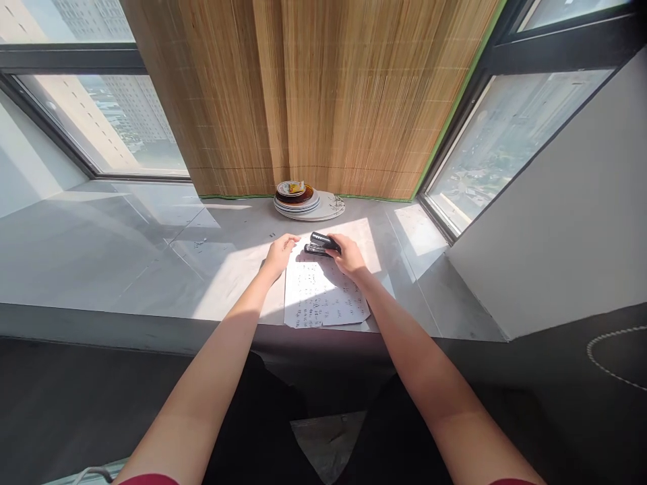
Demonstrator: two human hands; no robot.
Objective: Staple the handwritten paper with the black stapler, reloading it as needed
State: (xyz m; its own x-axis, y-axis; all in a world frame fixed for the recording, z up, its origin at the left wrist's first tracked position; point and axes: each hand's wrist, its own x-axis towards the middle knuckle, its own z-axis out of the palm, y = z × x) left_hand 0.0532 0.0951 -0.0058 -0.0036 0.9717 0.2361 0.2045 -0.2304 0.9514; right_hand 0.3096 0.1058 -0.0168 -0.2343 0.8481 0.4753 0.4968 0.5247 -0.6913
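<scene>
My right hand is closed around a black stapler, whose jaws are apart and point left over the top of some handwritten sheets of paper. My left hand is at the upper left edge of the sheets, fingers drawn together on that edge. At least two sheets lie overlapped, their lower edges slightly out of line. The hand and the stapler hide part of the top edge.
The sheets rest on a grey tiled window ledge. Behind them stands a stack of plates with a small yellow packet on top. Loose staples lie to the left. A bamboo blind hangs at the back.
</scene>
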